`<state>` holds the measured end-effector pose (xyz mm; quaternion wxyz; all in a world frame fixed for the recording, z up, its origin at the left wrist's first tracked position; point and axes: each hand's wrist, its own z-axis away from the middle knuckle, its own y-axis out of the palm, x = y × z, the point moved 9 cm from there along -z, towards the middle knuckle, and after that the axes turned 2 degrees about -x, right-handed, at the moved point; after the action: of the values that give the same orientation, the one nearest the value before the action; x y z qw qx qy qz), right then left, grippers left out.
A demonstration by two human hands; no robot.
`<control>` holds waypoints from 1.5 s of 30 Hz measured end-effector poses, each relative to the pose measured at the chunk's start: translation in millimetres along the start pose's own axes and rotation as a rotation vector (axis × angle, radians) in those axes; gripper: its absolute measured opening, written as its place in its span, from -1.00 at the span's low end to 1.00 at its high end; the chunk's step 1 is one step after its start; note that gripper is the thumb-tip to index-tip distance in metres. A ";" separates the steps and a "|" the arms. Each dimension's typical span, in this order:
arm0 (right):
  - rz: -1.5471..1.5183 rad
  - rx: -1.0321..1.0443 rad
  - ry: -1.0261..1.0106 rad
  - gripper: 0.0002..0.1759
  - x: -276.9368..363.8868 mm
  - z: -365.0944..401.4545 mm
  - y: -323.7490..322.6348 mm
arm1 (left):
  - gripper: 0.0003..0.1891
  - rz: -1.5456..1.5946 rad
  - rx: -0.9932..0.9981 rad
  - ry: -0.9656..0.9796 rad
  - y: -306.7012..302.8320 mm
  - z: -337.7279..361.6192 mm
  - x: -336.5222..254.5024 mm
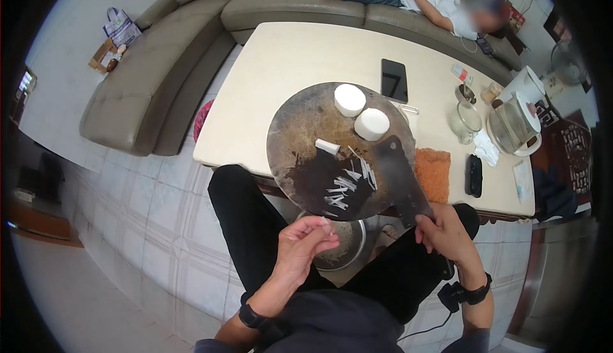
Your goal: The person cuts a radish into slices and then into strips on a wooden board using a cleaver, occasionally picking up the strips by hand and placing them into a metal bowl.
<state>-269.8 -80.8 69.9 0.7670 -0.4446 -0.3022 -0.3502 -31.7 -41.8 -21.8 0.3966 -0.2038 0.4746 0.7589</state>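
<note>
A round wooden chopping board (300, 120) lies at the table's near edge. Two thick white round pieces (350, 100) sit on its far side, with a small white chunk (327, 146) and several thin white strips (341, 190) nearer to me. My right hand (440, 230) grips the handle end of a dark cleaver (399, 177), whose blade lies over the board's right part. Just off the board's near edge, my left hand (308, 238) is closed in a pinch, with a tiny pale bit at its fingertips. Below it is a metal bowl (361, 251) with pale contents.
The cream table (255, 66) holds a phone (394, 80), an orange cloth (433, 174), a black case (473, 175), a glass cup (465, 122) and a glass kettle (511, 123). Behind it, a person (428, 2) lies on a grey sofa (287, 11).
</note>
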 end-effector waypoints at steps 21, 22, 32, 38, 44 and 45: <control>-0.197 0.448 0.054 -0.79 -11.2 -17.4 43.9 | -0.75 0.501 -0.094 -0.171 -29.4 -24.6 49.7; -0.168 0.467 0.066 -0.78 -9.0 -12.6 49.5 | -0.75 0.520 -0.090 -0.170 -28.2 -23.6 50.8; -0.002 0.369 -0.020 -0.75 -14.8 25.3 77.6 | -0.79 0.503 -0.107 -0.158 -13.3 -15.1 46.4; -0.087 0.316 0.039 -0.79 -36.2 52.2 81.1 | -0.72 0.638 -0.040 -0.131 -26.6 -17.9 48.8; -0.419 0.243 0.121 -0.85 -62.3 63.2 71.3 | -0.72 0.439 -0.233 0.008 -31.7 -16.3 19.5; -0.447 0.224 0.092 -0.85 -64.4 60.9 69.8 | -0.74 0.371 -0.271 0.046 -34.9 -16.5 15.0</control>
<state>-259.7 16.0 12.8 0.7281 -0.2626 -0.3945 -0.4953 -14.1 -42.0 -59.2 0.2084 -0.1815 0.4068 0.8707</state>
